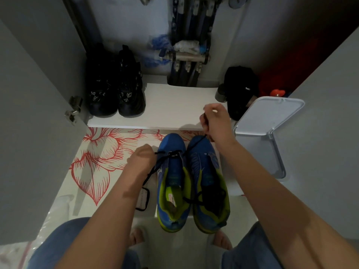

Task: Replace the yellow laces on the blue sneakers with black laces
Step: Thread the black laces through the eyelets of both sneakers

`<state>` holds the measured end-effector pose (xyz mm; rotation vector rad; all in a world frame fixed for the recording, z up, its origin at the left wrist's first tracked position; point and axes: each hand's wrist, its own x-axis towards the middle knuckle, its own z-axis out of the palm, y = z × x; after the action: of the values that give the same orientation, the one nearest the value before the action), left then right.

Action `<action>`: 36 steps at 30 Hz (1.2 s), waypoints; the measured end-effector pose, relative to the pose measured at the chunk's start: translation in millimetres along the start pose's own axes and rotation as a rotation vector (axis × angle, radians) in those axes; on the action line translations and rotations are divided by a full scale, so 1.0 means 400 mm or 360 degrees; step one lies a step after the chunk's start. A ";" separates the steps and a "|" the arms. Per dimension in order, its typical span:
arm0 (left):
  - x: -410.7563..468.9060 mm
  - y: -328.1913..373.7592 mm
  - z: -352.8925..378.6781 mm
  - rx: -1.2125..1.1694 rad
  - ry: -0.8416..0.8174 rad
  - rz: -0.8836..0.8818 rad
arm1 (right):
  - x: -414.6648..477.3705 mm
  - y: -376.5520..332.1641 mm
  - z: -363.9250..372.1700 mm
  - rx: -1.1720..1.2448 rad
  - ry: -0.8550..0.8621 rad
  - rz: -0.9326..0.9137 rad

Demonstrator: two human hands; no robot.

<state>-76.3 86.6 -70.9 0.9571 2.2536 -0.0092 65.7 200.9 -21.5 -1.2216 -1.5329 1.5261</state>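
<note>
- The left sneaker (171, 171) and right sneaker (202, 162) stand side by side on the white floor at the centre of our view. Their toes point to 12 o'clock and their heels sit just ahead of our knees at 6.
- The front edge of a white shelf (165, 109) runs just beyond the toes at 12 o'clock. A pair of black shoes (116, 94) sits on it towards 11.
- A grey cabinet door (38, 133) closes off the 9 o'clock side.
- A white bin (270, 115) with its lid raised stands at 2 o'clock, near our right forearm.
- A red-and-white floral sheet (101, 158) lies flat on the floor from 9 to 11 o'clock of the sneakers, giving our left arm room.
- Both sneakers are blue with lime-green lining, and their tongues show bare.
- A black lace (196, 142) crosses only the lowest eyelets of the left sneaker.
- Our right hand (215, 121) pinches one end, raised over the shelf edge at 1 o'clock.
- Our left hand (143, 160) is curled round the other end at 9 o'clock of the toe.
- A loose black lace (207, 197) lies bundled in the right sneaker's opening.
</note>
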 end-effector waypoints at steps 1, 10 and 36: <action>-0.003 -0.002 0.004 0.0036 -0.0062 0.0017 | -0.001 0.010 0.000 -0.0442 -0.0129 -0.0081; -0.012 -0.005 0.017 -0.0070 -0.0076 -0.0024 | -0.012 0.085 0.008 -0.1774 -0.0805 -0.0072; -0.001 0.005 0.019 -0.0201 0.0043 -0.0040 | -0.027 0.101 0.023 -0.1508 -0.0980 0.0140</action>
<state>-70.6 85.9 -76.1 0.8666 2.2614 0.1341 67.8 182.8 -60.5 -1.3472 -2.8448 1.2970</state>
